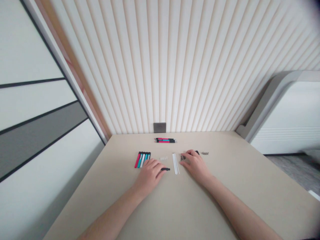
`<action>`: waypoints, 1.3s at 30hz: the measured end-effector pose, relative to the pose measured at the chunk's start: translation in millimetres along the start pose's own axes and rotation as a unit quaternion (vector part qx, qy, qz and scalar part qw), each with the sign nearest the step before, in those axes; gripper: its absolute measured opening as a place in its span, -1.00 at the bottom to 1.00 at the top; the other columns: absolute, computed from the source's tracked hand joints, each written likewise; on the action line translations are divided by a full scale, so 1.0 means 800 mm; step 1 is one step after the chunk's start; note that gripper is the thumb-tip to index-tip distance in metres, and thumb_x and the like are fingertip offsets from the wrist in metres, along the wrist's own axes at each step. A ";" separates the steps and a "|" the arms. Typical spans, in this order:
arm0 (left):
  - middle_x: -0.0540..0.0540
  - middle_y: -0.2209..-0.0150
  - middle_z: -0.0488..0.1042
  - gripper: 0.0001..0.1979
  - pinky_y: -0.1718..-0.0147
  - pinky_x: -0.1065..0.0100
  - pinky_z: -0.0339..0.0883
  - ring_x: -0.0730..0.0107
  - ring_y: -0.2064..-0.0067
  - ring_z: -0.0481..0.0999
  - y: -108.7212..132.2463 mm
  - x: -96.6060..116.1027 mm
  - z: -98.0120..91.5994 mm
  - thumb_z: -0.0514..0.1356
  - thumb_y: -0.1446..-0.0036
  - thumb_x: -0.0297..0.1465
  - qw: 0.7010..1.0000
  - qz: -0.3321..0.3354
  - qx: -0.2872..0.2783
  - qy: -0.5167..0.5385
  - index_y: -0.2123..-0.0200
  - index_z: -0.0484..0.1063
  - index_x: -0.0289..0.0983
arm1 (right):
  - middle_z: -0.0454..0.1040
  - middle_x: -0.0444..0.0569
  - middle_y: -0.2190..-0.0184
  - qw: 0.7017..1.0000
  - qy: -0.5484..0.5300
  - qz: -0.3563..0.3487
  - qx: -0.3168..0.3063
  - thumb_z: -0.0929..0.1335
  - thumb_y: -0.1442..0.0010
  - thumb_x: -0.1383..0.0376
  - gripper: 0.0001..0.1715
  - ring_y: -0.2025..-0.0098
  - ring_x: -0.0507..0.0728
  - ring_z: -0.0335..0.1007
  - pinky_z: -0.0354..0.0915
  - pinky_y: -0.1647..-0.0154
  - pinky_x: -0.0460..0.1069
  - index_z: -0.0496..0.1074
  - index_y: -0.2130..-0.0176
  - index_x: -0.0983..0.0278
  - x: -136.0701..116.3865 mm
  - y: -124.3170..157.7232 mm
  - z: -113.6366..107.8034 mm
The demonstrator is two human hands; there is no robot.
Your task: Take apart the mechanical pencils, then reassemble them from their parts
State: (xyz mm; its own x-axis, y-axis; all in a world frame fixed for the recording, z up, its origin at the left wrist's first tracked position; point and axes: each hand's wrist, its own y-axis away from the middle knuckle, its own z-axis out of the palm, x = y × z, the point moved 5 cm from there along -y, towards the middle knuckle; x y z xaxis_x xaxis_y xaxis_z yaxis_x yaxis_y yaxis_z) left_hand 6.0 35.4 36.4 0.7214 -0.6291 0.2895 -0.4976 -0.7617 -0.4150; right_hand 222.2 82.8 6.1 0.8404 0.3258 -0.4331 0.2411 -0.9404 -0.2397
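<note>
Left hand (150,169), below frame centre, pinches a black pen part (166,169). Right hand (195,164), right of centre, curled at small dark pieces (182,157); from here I can't tell if gripping. White sticks (174,163) between.

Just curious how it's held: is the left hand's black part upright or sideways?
Sideways: the black part pokes out of the left hand toward the white sticks.

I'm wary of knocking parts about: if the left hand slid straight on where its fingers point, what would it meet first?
Probably the thin white sticks, just beyond the black piece that the left hand holds; the hand's height above the table is unclear.
</note>
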 end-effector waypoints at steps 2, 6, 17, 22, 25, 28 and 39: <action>-0.04 0.27 0.50 -0.94 0.14 0.20 0.24 0.24 0.16 0.43 0.000 0.000 0.001 0.18 -0.26 -0.37 1.000 0.001 -0.005 0.001 0.24 0.45 -0.20 | 0.41 0.01 0.10 1.000 -0.001 -0.001 -0.001 0.35 -0.22 0.17 -0.65 0.10 0.16 0.37 0.25 -0.01 0.03 0.47 0.00 0.17 0.000 -0.001 0.002; -0.05 0.27 0.50 -0.93 0.13 0.20 0.25 0.25 0.16 0.43 0.001 0.000 0.001 0.17 -0.26 -0.37 1.000 0.001 -0.006 0.000 0.24 0.45 -0.21 | 0.41 0.02 0.10 1.000 0.001 0.001 -0.002 0.35 -0.24 0.20 -0.67 0.10 0.16 0.39 0.25 0.00 0.04 0.48 0.01 0.18 -0.001 -0.002 0.004; -0.03 0.28 0.51 -0.95 0.14 0.21 0.25 0.26 0.17 0.44 0.000 0.001 0.000 0.19 -0.25 -0.38 1.000 0.006 0.008 0.005 0.26 0.45 -0.20 | 0.42 0.02 0.12 1.000 0.019 -0.001 -0.003 0.33 -0.25 0.19 -0.68 0.08 0.17 0.37 0.22 -0.03 0.06 0.50 0.01 0.15 0.003 -0.004 0.005; -0.05 0.28 0.51 -0.91 0.15 0.21 0.26 0.26 0.18 0.44 0.000 0.001 -0.001 0.16 -0.27 -0.34 1.000 0.011 0.010 0.000 0.25 0.45 -0.20 | 0.41 0.02 0.12 1.000 0.028 -0.009 0.000 0.32 -0.27 0.19 -0.71 0.05 0.16 0.36 0.20 -0.03 0.05 0.52 0.04 0.14 0.000 -0.002 0.003; -0.04 0.27 0.51 -0.93 0.14 0.20 0.25 0.25 0.16 0.44 0.001 0.000 0.000 0.17 -0.26 -0.36 1.000 0.004 -0.002 -0.002 0.24 0.45 -0.20 | 0.42 0.02 0.13 1.000 0.026 -0.008 0.000 0.31 -0.27 0.19 -0.71 0.06 0.16 0.36 0.21 -0.02 0.05 0.52 0.04 0.15 -0.001 -0.001 0.003; -0.04 0.26 0.50 -0.95 0.13 0.20 0.25 0.24 0.16 0.44 0.001 0.000 0.001 0.19 -0.25 -0.38 1.000 0.000 -0.006 -0.002 0.24 0.45 -0.20 | 0.42 0.02 0.13 1.000 0.024 -0.006 0.001 0.31 -0.28 0.19 -0.71 0.07 0.16 0.37 0.21 -0.02 0.05 0.52 0.05 0.17 -0.001 -0.001 0.002; -0.04 0.27 0.51 -0.94 0.14 0.20 0.26 0.25 0.16 0.44 0.001 0.000 0.000 0.18 -0.25 -0.37 1.000 0.008 0.006 0.003 0.24 0.45 -0.20 | 0.43 0.01 0.13 1.000 0.030 0.002 0.001 0.32 -0.26 0.19 -0.72 0.06 0.17 0.36 0.19 -0.02 0.06 0.51 0.06 0.15 -0.004 -0.001 0.000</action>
State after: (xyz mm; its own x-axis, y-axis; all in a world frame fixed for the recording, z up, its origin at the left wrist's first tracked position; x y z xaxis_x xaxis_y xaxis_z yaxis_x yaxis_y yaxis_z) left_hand 5.8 35.0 36.0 0.7112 -0.6415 0.2877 -0.5028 -0.7501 -0.4296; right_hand 219.7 83.0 7.8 0.8695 0.3149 -0.3806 0.2361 -0.9417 -0.2398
